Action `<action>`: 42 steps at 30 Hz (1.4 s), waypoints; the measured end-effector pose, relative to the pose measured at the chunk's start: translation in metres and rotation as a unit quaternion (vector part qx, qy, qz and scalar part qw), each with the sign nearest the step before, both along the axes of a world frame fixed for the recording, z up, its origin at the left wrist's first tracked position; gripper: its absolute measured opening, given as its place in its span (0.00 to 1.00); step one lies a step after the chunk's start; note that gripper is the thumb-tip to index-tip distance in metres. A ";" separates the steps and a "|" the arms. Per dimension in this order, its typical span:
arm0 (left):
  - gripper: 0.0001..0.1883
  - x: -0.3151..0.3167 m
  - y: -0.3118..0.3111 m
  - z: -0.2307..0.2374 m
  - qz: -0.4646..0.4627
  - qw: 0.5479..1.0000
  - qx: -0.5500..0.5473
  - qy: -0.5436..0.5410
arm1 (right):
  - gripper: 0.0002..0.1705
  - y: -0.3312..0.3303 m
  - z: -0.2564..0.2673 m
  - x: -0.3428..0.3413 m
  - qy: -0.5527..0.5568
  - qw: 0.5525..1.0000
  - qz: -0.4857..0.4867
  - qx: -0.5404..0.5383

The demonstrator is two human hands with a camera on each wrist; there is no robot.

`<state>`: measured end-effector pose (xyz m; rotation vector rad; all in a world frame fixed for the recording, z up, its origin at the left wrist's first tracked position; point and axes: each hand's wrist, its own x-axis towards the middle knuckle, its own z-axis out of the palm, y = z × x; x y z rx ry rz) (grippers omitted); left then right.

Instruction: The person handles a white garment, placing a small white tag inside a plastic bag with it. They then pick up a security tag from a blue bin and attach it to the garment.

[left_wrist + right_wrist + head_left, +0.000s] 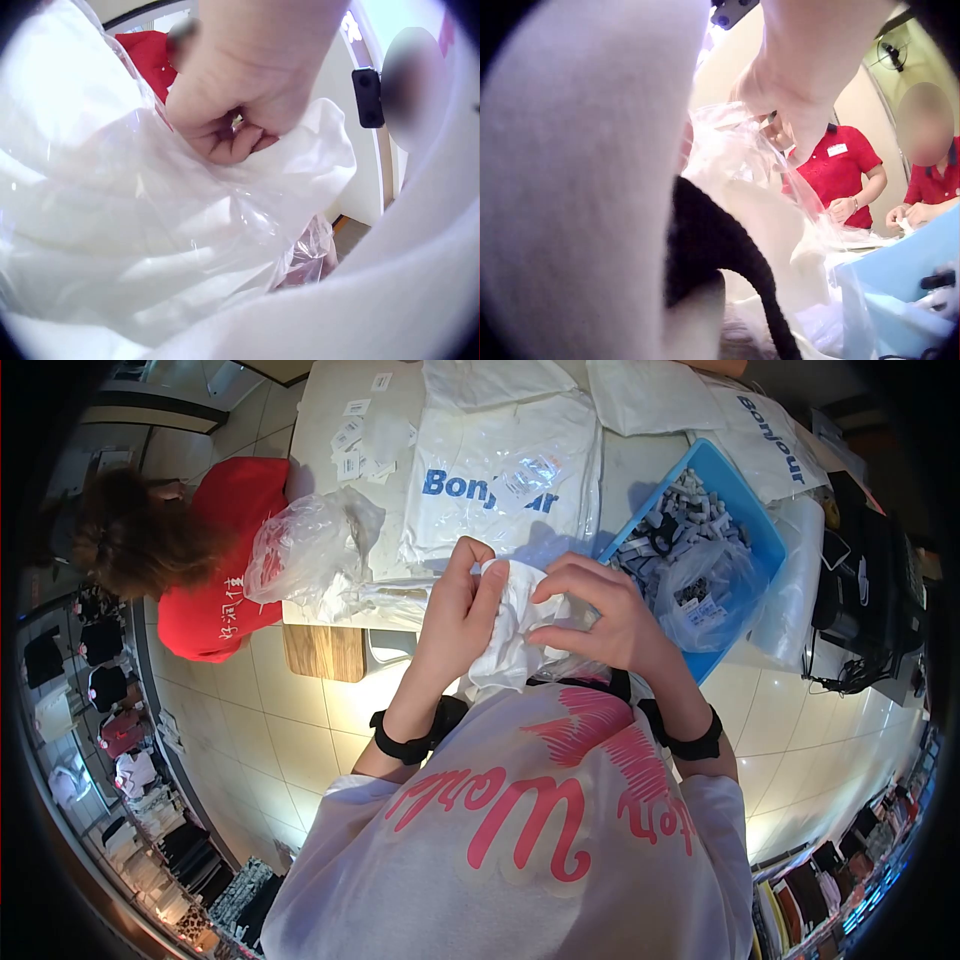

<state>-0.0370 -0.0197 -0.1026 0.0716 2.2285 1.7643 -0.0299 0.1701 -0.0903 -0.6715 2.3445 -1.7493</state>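
Observation:
In front of the wearer's waist is a bunched white garment (512, 625), with clear plastic bag film (255, 217) over much of it. My left hand (462, 615) grips its upper left part, thumb and curled fingers closed on the white material. At its right side, my right hand (605, 615) has bent fingers, with thumb tip and forefinger tip apart against the material. The right wrist view has the right hand (799, 97) at the upper edge of the clear plastic; its fingertips are partly hidden there.
Bagged white garments printed "Bonjour" (490, 490) lie on the table (390, 510). On the right stands a blue bin (770, 540) of small grey and black pieces. Crumpled plastic (310, 545) and white tags (350, 435) lie left, near a person in red (225, 550).

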 end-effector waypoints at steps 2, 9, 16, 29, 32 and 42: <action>0.09 0.000 0.000 -0.001 0.001 1.000 0.003 -0.004 | 0.16 0.003 -0.001 0.001 0.011 1.000 -0.003 -0.010; 0.09 -0.002 0.000 -0.003 0.016 0.999 0.027 -0.019 | 0.12 0.012 0.011 0.007 0.115 0.991 -0.058 0.035; 0.09 -0.001 0.005 -0.007 0.000 1.000 -0.021 -0.011 | 0.10 0.005 0.013 0.017 0.149 0.968 0.042 0.197; 0.09 -0.004 0.013 -0.018 -0.033 0.990 -0.133 0.040 | 0.11 -0.001 -0.036 0.024 0.111 0.940 -0.012 0.323; 0.09 -0.006 0.012 -0.016 -0.028 0.990 -0.136 0.018 | 0.08 -0.003 -0.041 0.022 0.117 0.946 -0.031 0.302; 0.10 -0.005 0.011 -0.021 -0.025 0.990 -0.137 0.022 | 0.04 -0.011 -0.048 0.016 0.090 0.943 -0.007 0.320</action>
